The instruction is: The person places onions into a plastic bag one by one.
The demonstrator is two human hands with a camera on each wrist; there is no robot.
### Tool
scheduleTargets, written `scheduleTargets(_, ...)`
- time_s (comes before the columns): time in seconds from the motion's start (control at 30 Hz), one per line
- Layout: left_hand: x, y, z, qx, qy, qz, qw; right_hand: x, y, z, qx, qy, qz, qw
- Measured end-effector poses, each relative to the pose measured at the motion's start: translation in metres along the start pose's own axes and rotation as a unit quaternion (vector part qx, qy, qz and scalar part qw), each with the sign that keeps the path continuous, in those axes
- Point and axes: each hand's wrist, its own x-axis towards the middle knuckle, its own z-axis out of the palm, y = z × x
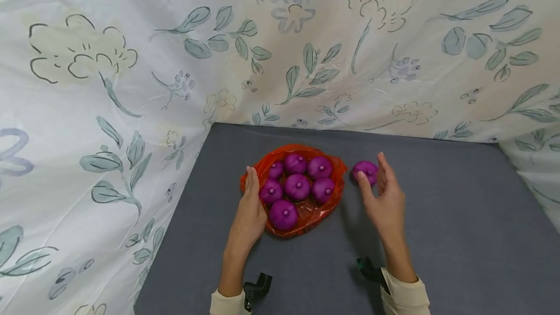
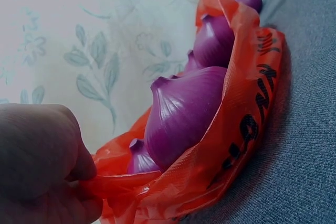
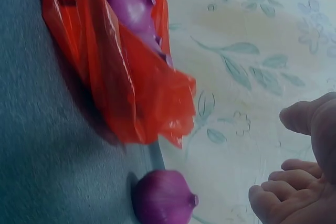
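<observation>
An orange-red plastic bag lies open on the table, with several purple onions inside. My left hand is at the bag's left side; in the left wrist view its thumb and fingers pinch the bag's rim. Dark lettering shows on the bag's side there. Just right of the bag, a single onion rests on the table. Over its near right side is my right hand, thumb and fingers spread apart. The right wrist view shows a gap between that hand and the loose onion.
A dark grey cloth covers the table. White fabric with a leaf and flower print hangs behind the table and along its left and right sides. Dark wrist mounts stick out from both sleeves.
</observation>
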Motion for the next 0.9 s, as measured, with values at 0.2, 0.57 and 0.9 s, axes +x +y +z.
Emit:
scheduleTargets(0.2, 0.001, 0.000, 0.000, 0.002, -0.002, 0.000, 1.0000, 0.005, 0.011, -0.009, -0.016, 0.017, 0.020, 1.000)
scheduleTargets(0.57, 0.002, -0.001, 0.000, 0.000, -0.004, -0.001, 1.0000, 0.011, 0.021, -0.015, -0.011, 0.023, 0.052, 0.998)
scheduleTargets(0.9, 0.004, -0.001, 0.000, -0.001, -0.007, -0.007, 0.9999, 0.014, 0.030, -0.018, -0.016, 0.022, 0.086, 0.996)
